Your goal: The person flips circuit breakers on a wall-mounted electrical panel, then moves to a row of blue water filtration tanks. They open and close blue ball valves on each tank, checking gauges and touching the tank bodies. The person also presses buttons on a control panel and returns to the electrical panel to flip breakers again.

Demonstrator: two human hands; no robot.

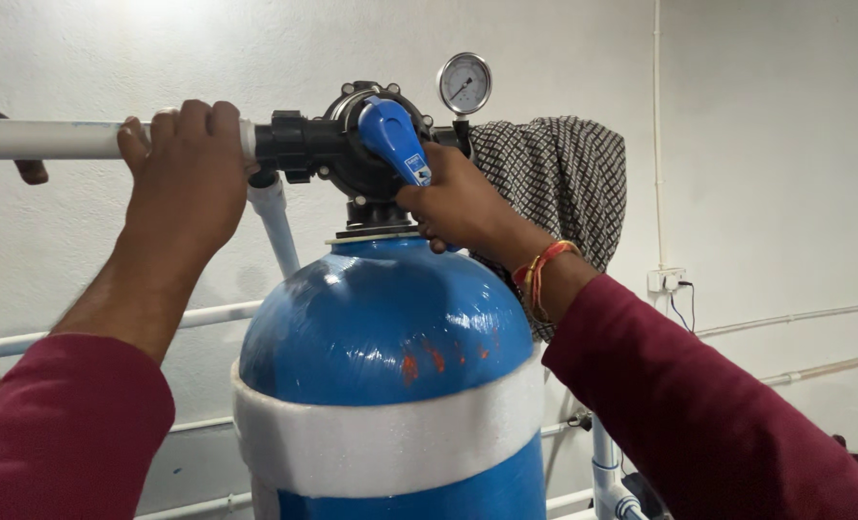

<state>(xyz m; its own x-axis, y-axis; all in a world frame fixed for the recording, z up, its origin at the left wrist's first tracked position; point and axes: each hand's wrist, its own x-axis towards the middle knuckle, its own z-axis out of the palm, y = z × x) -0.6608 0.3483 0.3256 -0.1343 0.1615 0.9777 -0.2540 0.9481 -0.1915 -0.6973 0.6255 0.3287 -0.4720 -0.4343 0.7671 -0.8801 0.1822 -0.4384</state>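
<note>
Blue valve handle (pixel 393 138) sits at the top centre of the frame, on the black valve head (pixel 337 144) that crowns the blue tank (pixel 381 327). In the head view, the right hand (pixel 458 204) comes in from the lower right and rests at the lower end of the handle, fingers curled close around its tip and against the base of the valve head; the grip is narrow and closed on the handle. A red and yellow thread band (pixel 540 274) circles that wrist, above a maroon sleeve (pixel 699 404).

The left hand (pixel 183 178) reaches up from the lower left and wraps fully around the white pipe (pixel 43 139), which runs in from the left edge to the valve head; the fingers fold over the top of the pipe just beside the black fitting.

A round pressure gauge (pixel 464 84) stands just right of the handle, near the top. A black-and-white checked cloth (pixel 559 183) hangs behind the right hand. A white band (pixel 381 433) wraps the tank lower down. Thinner white pipes (pixel 795 316) run along the wall at the right.
</note>
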